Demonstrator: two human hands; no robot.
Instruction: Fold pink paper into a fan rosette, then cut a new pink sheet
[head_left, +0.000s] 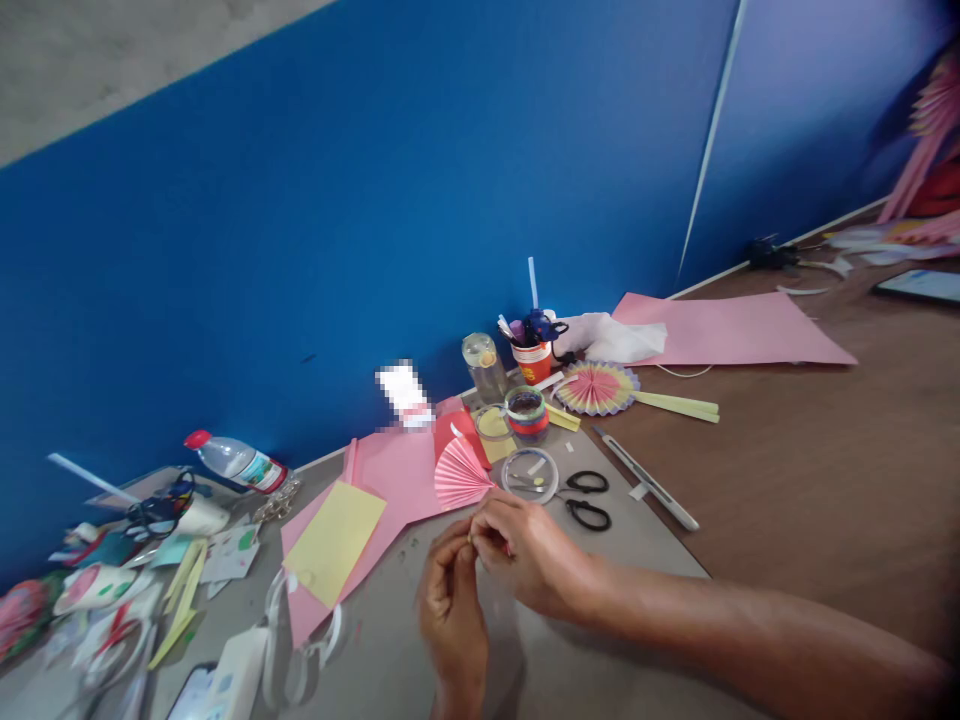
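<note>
My left hand (450, 600) and my right hand (525, 555) meet over the grey mat (600, 600), fingertips pinched together on a small pale thing that I cannot make out. Just beyond them a pink pleated paper fan (459, 475) lies on pink paper (397, 470). A clear tape roll (530, 473) and black scissors (589, 498) lie right behind my right hand. A yellow sheet (335, 540) rests to the left.
A blue partition (375, 220) stands behind the table. Near it are a glass jar (484, 365), a red cup of pens (532, 355), a round pink-and-yellow fan (596, 388), a utility knife (649, 480), a large pink sheet (735, 330) and a water bottle (236, 462). Paper scraps clutter the left.
</note>
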